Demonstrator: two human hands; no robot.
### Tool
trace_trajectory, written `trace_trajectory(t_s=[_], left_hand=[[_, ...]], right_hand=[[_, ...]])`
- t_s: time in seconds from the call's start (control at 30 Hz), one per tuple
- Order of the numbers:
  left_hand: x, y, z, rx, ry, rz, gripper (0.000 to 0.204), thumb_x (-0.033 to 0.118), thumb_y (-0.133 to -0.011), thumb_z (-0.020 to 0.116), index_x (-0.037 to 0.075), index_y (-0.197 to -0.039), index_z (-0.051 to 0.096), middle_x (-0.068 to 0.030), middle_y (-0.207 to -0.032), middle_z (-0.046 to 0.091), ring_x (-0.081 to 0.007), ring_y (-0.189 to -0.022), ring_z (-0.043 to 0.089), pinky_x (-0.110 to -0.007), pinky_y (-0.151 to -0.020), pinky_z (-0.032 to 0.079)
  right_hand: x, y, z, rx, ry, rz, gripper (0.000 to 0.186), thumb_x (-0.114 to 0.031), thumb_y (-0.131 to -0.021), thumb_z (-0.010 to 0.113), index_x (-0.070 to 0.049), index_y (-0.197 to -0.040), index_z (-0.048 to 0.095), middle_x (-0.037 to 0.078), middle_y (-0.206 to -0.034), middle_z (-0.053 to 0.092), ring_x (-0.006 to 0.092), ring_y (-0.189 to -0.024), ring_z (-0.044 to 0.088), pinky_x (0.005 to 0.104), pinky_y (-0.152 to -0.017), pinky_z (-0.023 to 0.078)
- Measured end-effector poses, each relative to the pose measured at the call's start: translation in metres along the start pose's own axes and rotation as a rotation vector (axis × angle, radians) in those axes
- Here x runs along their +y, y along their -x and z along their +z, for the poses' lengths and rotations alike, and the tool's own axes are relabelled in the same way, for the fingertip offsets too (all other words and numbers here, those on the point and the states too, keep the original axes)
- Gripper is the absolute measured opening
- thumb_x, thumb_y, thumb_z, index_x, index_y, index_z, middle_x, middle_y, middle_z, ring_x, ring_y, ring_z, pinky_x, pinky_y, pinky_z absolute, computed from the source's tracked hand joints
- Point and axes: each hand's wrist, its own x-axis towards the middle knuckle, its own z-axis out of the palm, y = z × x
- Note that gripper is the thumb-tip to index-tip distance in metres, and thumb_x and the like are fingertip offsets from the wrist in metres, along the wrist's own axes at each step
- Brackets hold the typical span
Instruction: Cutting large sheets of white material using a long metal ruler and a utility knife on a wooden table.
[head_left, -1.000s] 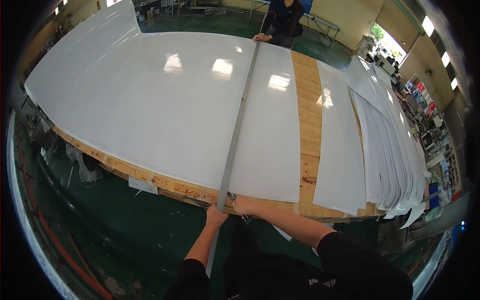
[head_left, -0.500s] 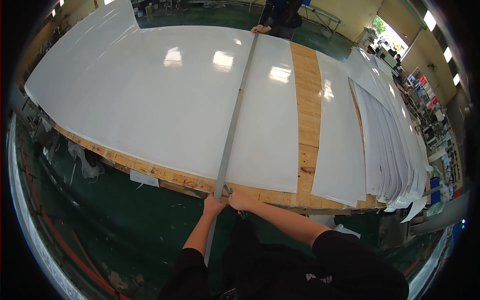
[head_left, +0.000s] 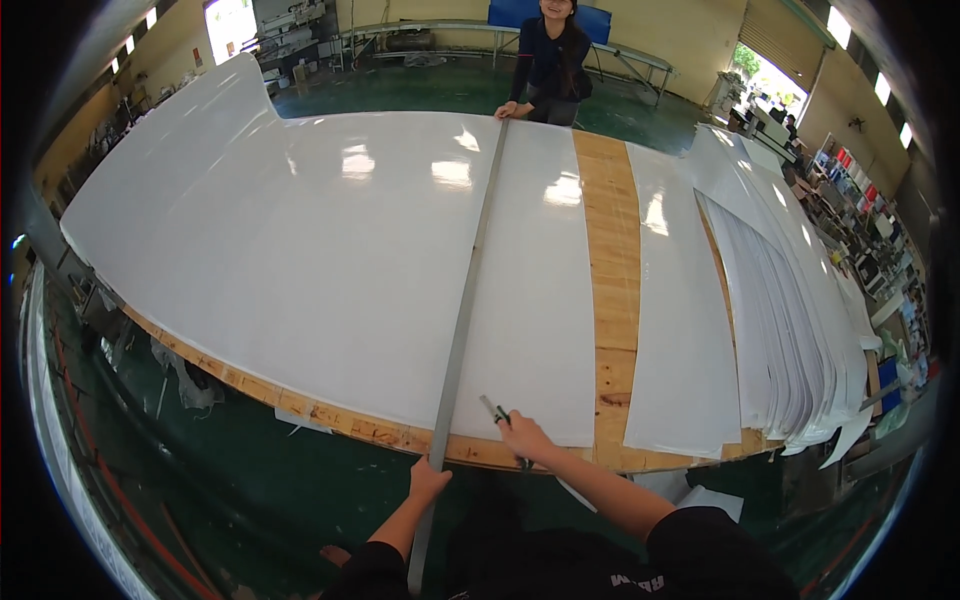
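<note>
a long, narrow grey bar [head_left: 467, 300], flat and dull with a small dark mark partway along, lies across a glossy white sheet [head_left: 280, 250] on the wooden desk [head_left: 614, 300], its near end jutting past the desk's near edge. the left hand [head_left: 430, 480] is closed around the bar just off that edge. the right hand [head_left: 525, 438] is curled around a slim cutter-like tool [head_left: 490, 406], silver at the tip and dark green at the grip, over the sheet's near border; whether the tool touches the sheet, i cannot tell. across the desk, a co-worker's hands [head_left: 512, 109] rest at the bar's far end.

half a second ago the right hand was close beside the bar at the desk's edge; now it has moved off to the right, while the left hand still grips the bar. the view has tipped up, showing more of the co-worker.

a crumpled clear plastic bag [head_left: 187, 382] hangs below the desk at left, its contents too unclear to tell.
</note>
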Motion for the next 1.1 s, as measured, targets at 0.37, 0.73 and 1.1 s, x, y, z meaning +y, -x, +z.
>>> trace_trajectory(t_s=[0.37,0.73,1.1], left_hand=[[0.029,0.012,-0.01,-0.007,-0.031,-0.105,0.044,0.04,-0.082,0.061,-0.002,-0.095,0.063,-0.0199,-0.081,0.066,-0.0365,-0.081,0.065,-0.042,-0.071,0.05],[0.01,0.011,0.001,0.171,-0.01,-0.165,0.045,0.035,-0.095,0.04,-0.002,-0.075,0.056,-0.0251,-0.066,0.054,-0.0441,-0.065,0.057,-0.047,-0.057,0.042],[-0.001,0.015,-0.003,0.0,-0.11,-0.192,0.044,0.035,-0.094,0.035,0.0,-0.075,0.051,-0.0264,-0.069,0.053,-0.0487,-0.067,0.053,-0.053,-0.059,0.041]], right_hand=[[-0.012,-0.18,-0.101,0.06,-0.312,0.122,0.03,-0.033,-0.097,0.042,-0.003,-0.1,0.046,0.013,-0.063,0.053,0.0217,-0.044,0.054,0.0371,-0.038,0.048],[-0.074,-0.426,-0.196,0.318,-0.356,0.142,0.031,-0.031,-0.097,0.042,0.0,-0.095,0.044,0.012,-0.062,0.052,0.0218,-0.042,0.053,0.0386,-0.038,0.048],[-0.122,-0.584,-0.276,0.195,0.096,0.134,0.036,-0.023,-0.097,0.039,0.011,-0.096,0.054,0.019,-0.07,0.062,0.0286,-0.05,0.063,0.0387,-0.045,0.052]])
